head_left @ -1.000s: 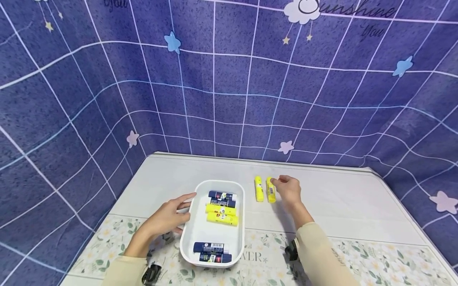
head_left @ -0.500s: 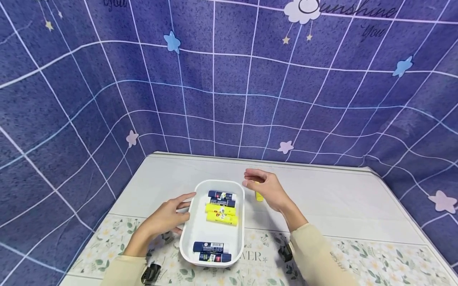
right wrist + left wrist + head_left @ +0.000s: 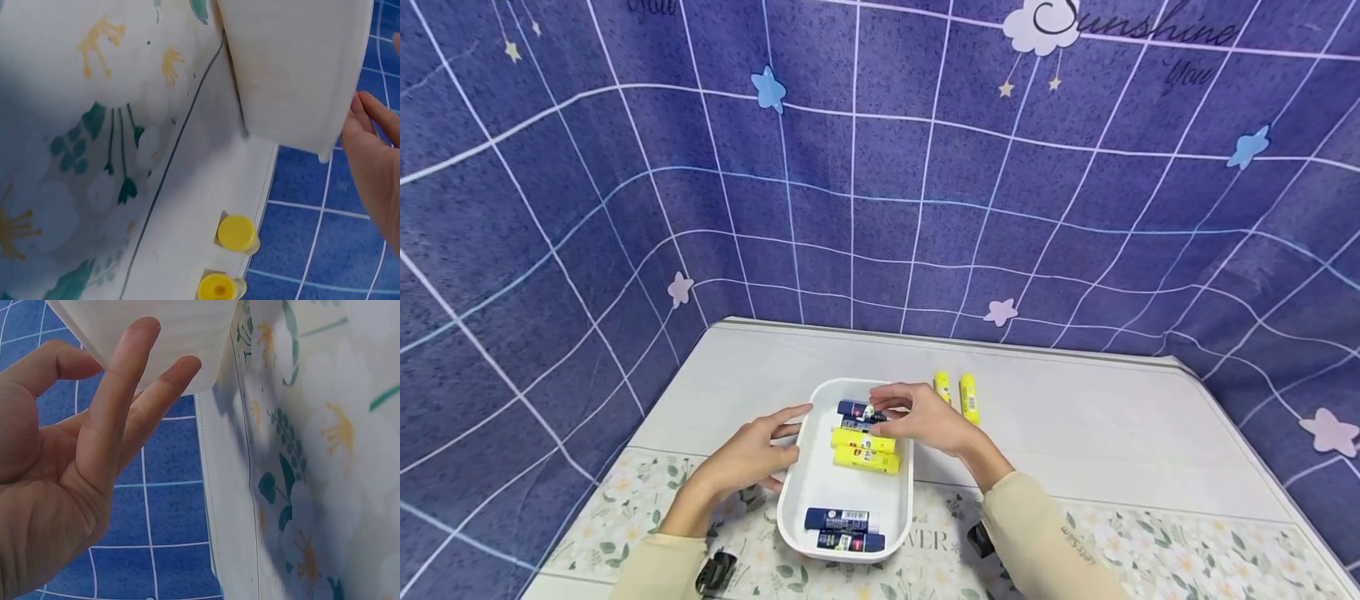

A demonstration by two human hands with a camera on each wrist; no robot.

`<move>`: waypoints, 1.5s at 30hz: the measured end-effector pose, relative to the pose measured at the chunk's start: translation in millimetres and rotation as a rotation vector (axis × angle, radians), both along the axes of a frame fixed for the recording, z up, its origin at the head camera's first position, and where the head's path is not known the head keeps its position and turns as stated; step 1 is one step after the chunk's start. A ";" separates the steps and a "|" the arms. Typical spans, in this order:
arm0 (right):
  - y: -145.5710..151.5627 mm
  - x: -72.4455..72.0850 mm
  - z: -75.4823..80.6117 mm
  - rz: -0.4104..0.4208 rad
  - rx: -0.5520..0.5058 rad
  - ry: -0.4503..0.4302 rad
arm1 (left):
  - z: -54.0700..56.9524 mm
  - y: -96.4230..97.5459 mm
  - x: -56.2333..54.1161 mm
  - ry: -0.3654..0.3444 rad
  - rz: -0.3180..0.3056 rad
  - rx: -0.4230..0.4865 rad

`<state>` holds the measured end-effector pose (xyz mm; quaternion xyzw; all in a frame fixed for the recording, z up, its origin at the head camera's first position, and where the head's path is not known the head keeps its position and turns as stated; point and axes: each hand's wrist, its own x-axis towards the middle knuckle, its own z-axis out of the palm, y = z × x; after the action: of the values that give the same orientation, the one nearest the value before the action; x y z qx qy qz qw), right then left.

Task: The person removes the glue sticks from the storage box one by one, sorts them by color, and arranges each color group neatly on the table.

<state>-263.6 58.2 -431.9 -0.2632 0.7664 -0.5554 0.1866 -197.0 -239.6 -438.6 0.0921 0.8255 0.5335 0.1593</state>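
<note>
A white plastic tray [image 3: 842, 492] holds navy and yellow glue sticks. At its far end lie two navy glue sticks [image 3: 854, 409] and two yellow glue sticks [image 3: 866, 460]; two more navy ones [image 3: 842, 520] lie at the near end. My left hand [image 3: 752, 454] touches the tray's left side, its fingers against the outer wall [image 3: 181, 337] in the left wrist view. My right hand [image 3: 925, 418] reaches over the tray's right rim. Its thumb and fingers stand apart around the right ends of the far navy sticks; contact with them is unclear.
Two yellow glue sticks [image 3: 969, 398] lie side by side on the table right of the tray, their yellow ends [image 3: 237, 233] showing in the right wrist view. A flowered cloth [image 3: 1187, 542] covers the near table. A blue patterned curtain [image 3: 887, 225] hangs behind.
My right hand has moved left from the right-hand yellow glue stick on the table to above the tray, leaving both yellow sticks there. My left hand has stayed at the tray.
</note>
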 end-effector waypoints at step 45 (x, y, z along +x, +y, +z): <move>-66.3 34.4 0.6 0.127 0.618 0.243 | -2.3 -2.5 -2.0 0.014 -0.035 0.001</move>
<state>-229.2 -8.1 -431.3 -0.3055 0.8974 -0.2486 0.1989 -199.0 -242.1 -440.8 0.1104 0.8245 0.5306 0.1628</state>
